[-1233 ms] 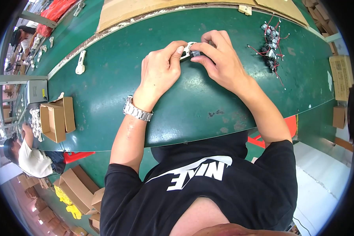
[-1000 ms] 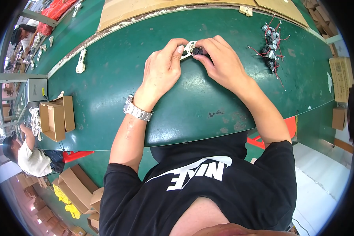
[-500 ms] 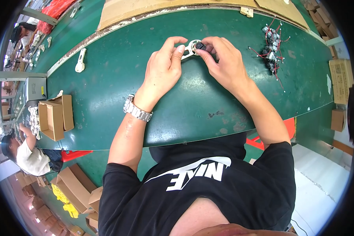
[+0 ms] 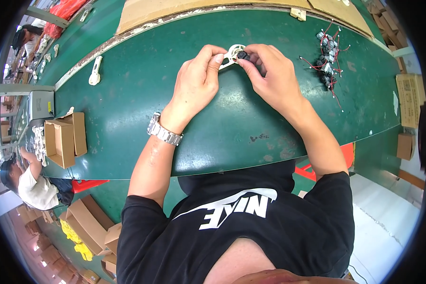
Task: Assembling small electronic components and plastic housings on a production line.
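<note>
Over the far middle of the table I hold a white plastic part [image 4: 228, 60] with a ring-shaped end. My left hand [image 4: 195, 87] pinches its narrower end between thumb and fingers. At the ring, a small black component [image 4: 243, 55], which looks like a little motor, is gripped by my right hand [image 4: 275, 78] with thumb and bent fingers. It sits against the ring opening; how deep it goes in is hidden by my fingers. A similar white part [image 4: 95, 71] lies alone on the table to the left.
Several small motors with red and black wires [image 4: 327, 59] lie in a cluster at the right of the green table [image 4: 232, 137]. An open cardboard box [image 4: 61, 142] stands on the left, near a seated person [image 4: 35, 187]. Cardboard [image 4: 213, 12] lines the far edge.
The ring end of the white part and the black component have shifted slightly, the ring now showing a little higher. Both hands keep their grip.
</note>
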Motion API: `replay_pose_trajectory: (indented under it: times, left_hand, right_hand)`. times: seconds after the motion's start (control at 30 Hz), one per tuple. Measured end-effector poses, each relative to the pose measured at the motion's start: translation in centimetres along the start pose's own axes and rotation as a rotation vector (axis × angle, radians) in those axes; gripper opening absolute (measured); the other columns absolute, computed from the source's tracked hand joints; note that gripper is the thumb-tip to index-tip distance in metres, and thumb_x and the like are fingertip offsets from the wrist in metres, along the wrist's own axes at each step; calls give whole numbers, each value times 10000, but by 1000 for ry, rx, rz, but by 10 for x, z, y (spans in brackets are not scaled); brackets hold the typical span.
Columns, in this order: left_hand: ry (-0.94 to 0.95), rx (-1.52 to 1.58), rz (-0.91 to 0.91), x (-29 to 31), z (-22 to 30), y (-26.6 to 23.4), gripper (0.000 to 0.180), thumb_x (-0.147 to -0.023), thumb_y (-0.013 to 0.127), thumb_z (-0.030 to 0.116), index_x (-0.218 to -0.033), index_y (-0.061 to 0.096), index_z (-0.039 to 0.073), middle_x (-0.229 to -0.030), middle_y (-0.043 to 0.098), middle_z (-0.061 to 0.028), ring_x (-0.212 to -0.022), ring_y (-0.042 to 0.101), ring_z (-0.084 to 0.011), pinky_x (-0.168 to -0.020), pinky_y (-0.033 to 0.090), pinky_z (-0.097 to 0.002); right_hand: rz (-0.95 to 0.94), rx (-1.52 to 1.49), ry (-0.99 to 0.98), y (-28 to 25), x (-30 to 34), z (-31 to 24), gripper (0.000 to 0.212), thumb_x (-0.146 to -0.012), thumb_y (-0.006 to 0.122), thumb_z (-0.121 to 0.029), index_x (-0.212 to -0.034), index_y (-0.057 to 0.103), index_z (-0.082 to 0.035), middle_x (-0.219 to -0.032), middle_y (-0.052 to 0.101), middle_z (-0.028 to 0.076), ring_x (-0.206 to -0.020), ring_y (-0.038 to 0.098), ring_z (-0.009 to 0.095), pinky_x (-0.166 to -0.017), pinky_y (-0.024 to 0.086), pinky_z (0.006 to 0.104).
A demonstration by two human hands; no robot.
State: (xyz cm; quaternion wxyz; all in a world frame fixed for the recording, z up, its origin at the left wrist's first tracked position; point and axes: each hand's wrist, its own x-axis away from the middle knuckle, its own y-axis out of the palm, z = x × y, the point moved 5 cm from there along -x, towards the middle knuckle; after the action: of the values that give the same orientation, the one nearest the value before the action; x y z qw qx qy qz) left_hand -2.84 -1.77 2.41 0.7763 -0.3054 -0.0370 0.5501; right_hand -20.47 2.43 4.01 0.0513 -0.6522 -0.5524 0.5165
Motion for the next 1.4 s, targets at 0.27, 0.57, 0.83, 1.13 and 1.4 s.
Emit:
replay_pose_trajectory:
  times: [0.27,0.57,0.83,1.13,1.4]
  left_hand:
    - [-175,228,-93,1,-11,2,332,-1143,472,243,-1247,673,0,-985,739,-52,-723,636,-99,-736,565,-277]
    - [-398,597,-181,-1,-27,2,330,-1137,450,170,-1270,632,-71,-1060,736,-121,-670,703,-160,-769,637,-340]
    - [-455,541,-252,-1,-24,-1,301,-1127,485,163,-1275,609,-67,-1133,731,-149,-710,728,-187,-810,652,-375]
    - [-433,514,-273,0,-17,-5,279,-1117,515,173,-1262,593,-53,-1101,723,-140,-711,715,-174,-829,652,-378]
    - [-427,743,-351,3,-23,-7,318,-1112,525,169,-1314,629,-53,-1104,731,-128,-711,706,-166,-841,655,-385]
  right_hand:
    - [-9,-155,90,3,2,6,255,-895,803,-49,-1115,680,-5,-919,711,103,-752,682,179,-623,541,304]
    - [-32,80,-73,1,-1,-1,287,-834,803,-57,-1088,672,-41,-951,673,89,-898,637,288,-777,551,395]
    - [-64,145,-153,2,-1,-2,292,-810,803,-42,-1072,676,-41,-930,650,77,-895,628,278,-777,552,395]
    - [-73,-17,-142,8,-1,1,278,-825,779,-3,-1081,681,-49,-996,681,86,-946,647,302,-797,563,405]
    - [-120,-628,256,22,5,37,256,-897,740,34,-1134,734,-63,-1180,621,59,-977,644,150,-773,540,265]
